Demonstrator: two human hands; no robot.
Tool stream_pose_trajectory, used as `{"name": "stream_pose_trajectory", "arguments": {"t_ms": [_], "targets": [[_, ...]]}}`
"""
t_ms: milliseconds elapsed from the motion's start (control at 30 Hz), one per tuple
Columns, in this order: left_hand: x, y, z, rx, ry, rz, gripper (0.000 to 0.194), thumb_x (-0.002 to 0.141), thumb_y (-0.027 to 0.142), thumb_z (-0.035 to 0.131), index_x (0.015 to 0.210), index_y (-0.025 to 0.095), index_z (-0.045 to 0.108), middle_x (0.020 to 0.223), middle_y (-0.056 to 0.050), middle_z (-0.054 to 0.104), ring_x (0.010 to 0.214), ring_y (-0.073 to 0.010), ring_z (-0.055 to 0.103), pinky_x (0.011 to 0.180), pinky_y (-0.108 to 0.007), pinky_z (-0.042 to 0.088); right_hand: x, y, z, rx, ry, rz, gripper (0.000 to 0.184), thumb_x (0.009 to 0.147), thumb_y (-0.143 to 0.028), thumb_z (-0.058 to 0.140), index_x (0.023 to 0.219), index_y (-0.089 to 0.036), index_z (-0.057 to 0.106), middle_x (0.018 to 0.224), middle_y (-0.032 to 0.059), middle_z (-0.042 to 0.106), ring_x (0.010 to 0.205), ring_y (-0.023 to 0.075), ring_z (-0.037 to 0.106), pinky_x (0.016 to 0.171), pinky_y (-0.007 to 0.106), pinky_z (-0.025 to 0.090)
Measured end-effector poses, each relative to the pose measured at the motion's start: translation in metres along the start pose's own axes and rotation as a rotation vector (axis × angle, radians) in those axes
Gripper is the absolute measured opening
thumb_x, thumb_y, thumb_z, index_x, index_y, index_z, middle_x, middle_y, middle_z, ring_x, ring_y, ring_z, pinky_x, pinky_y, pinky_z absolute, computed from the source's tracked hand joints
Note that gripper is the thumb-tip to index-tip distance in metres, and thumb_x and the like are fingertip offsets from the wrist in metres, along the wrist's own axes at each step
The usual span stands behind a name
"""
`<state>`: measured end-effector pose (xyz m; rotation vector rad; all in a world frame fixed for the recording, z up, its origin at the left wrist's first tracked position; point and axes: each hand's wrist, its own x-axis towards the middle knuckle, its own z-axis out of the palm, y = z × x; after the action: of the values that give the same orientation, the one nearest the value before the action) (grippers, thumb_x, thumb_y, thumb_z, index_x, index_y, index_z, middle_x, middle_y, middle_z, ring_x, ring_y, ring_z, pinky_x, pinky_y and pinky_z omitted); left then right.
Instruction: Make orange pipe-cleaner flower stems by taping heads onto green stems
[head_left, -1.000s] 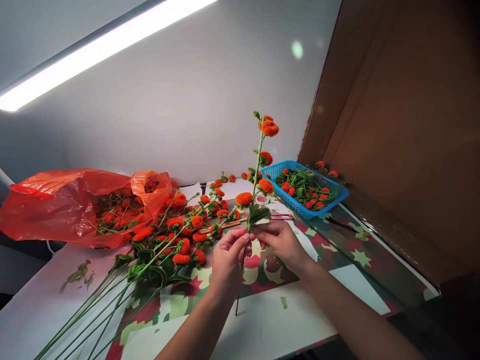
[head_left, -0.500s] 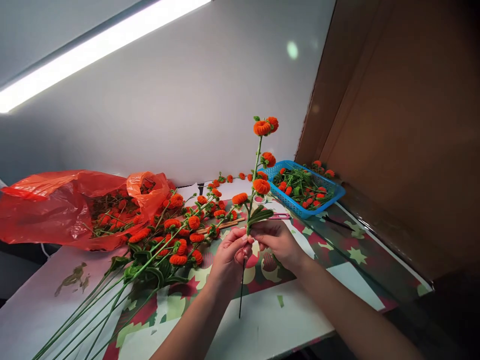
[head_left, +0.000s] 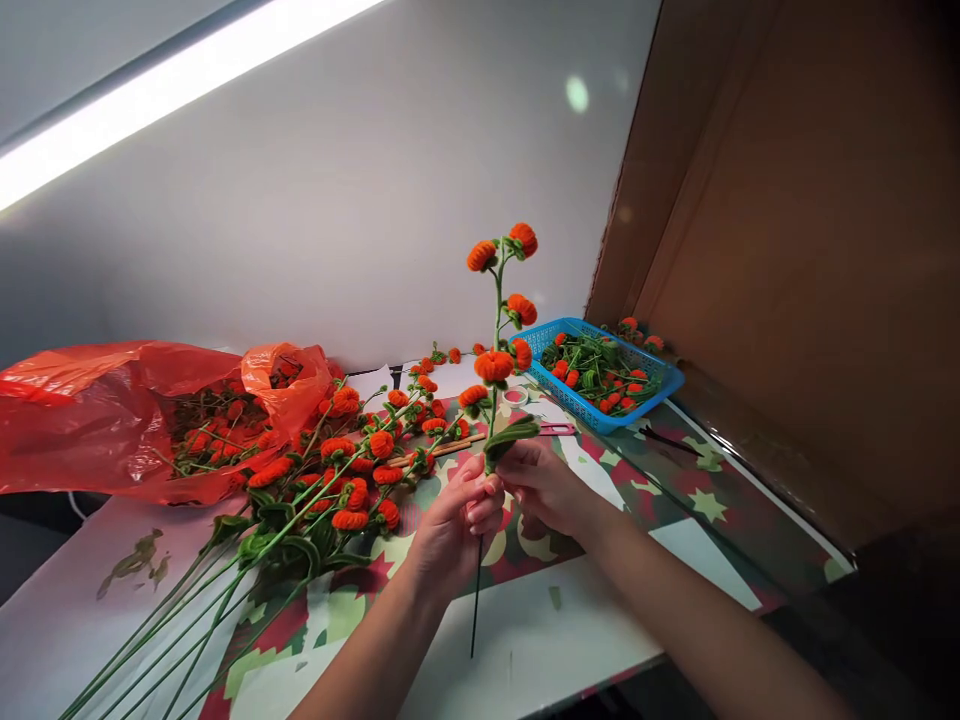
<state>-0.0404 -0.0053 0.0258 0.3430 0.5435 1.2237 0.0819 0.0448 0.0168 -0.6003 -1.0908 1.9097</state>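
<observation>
Upright before me stands a pipe-cleaner flower stem (head_left: 497, 300), with several fuzzy orange pumpkin-shaped heads along its green upper part and a thin dark rod below. My left hand (head_left: 456, 512) is closed round it, thumb and fingers pinching the stem just under the leaves. A folded green fuzzy leaf (head_left: 513, 434) points right from the stem. My right hand (head_left: 546, 486) is closed at the base of this leaf, close against the left fingertips; its fingers are partly hidden. The rod's lower end hangs free over the white table sheet (head_left: 555, 650).
Finished-looking orange stems (head_left: 352, 480) lie in a heap at left, long stalks toward me. Behind them a red plastic bag (head_left: 97, 420) holds more. A blue basket (head_left: 600, 420) of orange heads and greenery stands back right, near a tape roll (head_left: 515, 397) and cardboard (head_left: 787, 250).
The flower stem has turned about its length, so its orange heads now face differently, one top head showing on the left. Both hands keep their grip; the view has shifted slightly.
</observation>
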Motion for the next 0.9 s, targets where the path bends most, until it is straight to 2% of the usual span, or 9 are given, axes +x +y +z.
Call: {"name": "stream_pose_trajectory", "arguments": {"t_ms": [133,233,333,467,567,667,733,800,900], "targets": [[-0.001,-0.002,-0.005,-0.054,-0.05,-0.074,0.022,0.065,0.007,0.064,0.068,0.015,0.043,0.059,0.005,0.042,0.041,0.0013,0.033,0.036,-0.006,0.024,-0.002,-0.001,-0.007,-0.103,-0.128,0.046,0.037,0.055,-0.047,0.078,0.056,-0.014,0.06,0.048,-0.0049,0.046,0.045,0.0058,0.035,0.044,0.021,0.027],[0.0,-0.003,-0.005,-0.043,-0.078,-0.08,0.022,0.064,0.009,0.067,0.068,0.014,0.046,0.059,0.004,0.045,0.041,0.0015,0.033,0.037,-0.007,0.026,-0.002,0.003,-0.01,-0.131,-0.131,-0.011,0.038,0.06,-0.048,0.075,0.058,-0.014,0.059,0.051,-0.0036,0.048,0.047,0.0066,0.036,0.046,0.022,0.029],[0.003,-0.001,-0.001,0.065,-0.045,-0.034,0.025,0.061,0.013,0.073,0.073,0.014,0.051,0.061,0.004,0.051,0.042,0.0007,0.035,0.038,-0.009,0.027,0.0,0.006,-0.011,-0.119,-0.097,-0.081,0.033,0.066,-0.045,0.072,0.065,-0.014,0.061,0.057,-0.0022,0.052,0.048,0.0064,0.037,0.048,0.022,0.03],[0.005,-0.002,0.003,0.333,0.1,0.134,0.029,0.062,0.023,0.076,0.081,0.014,0.056,0.064,0.001,0.059,0.044,-0.0024,0.039,0.042,-0.014,0.031,0.001,0.003,-0.007,-0.165,0.016,-0.128,0.029,0.064,-0.042,0.073,0.065,-0.015,0.06,0.055,-0.0034,0.051,0.048,0.0063,0.038,0.045,0.02,0.03],[0.003,-0.007,0.004,0.572,0.212,0.307,0.027,0.067,0.033,0.072,0.078,0.015,0.057,0.063,-0.001,0.062,0.045,-0.0051,0.041,0.044,-0.017,0.031,0.002,0.001,-0.003,-0.222,0.076,-0.142,0.031,0.063,-0.044,0.073,0.067,-0.015,0.06,0.057,-0.0029,0.053,0.049,0.0069,0.042,0.045,0.02,0.032],[0.001,-0.011,0.001,0.763,0.252,0.479,0.024,0.07,0.037,0.07,0.076,0.016,0.06,0.061,-0.001,0.061,0.047,-0.0074,0.044,0.046,-0.019,0.033,0.001,0.0,0.0,-0.296,0.107,-0.182,0.03,0.065,-0.043,0.071,0.069,-0.015,0.06,0.06,-0.0021,0.055,0.048,0.0067,0.042,0.045,0.02,0.034],[0.001,-0.011,-0.002,0.82,0.238,0.531,0.023,0.072,0.038,0.068,0.073,0.016,0.061,0.058,0.001,0.057,0.048,-0.0081,0.045,0.046,-0.019,0.034,0.001,0.0,0.001,-0.356,0.123,-0.204,0.03,0.066,-0.043,0.071,0.069,-0.015,0.061,0.061,-0.0021,0.055,0.047,0.0064,0.041,0.044,0.021,0.034],[0.002,-0.01,-0.004,0.805,0.208,0.51,0.024,0.074,0.039,0.066,0.069,0.016,0.06,0.053,0.002,0.052,0.047,-0.0071,0.042,0.044,-0.018,0.032,0.001,0.0,0.001,-0.388,0.13,-0.225,0.03,0.066,-0.043,0.071,0.068,-0.015,0.061,0.06,-0.0024,0.055,0.046,0.0063,0.04,0.044,0.021,0.034],[0.004,-0.007,-0.005,0.657,0.158,0.407,0.027,0.072,0.038,0.068,0.065,0.015,0.055,0.048,0.005,0.044,0.041,-0.0036,0.034,0.04,-0.016,0.024,0.001,0.001,-0.002,-0.391,0.103,-0.255,0.029,0.067,-0.042,0.071,0.064,-0.015,0.061,0.056,-0.0035,0.053,0.046,0.0065,0.041,0.045,0.022,0.035]]}}
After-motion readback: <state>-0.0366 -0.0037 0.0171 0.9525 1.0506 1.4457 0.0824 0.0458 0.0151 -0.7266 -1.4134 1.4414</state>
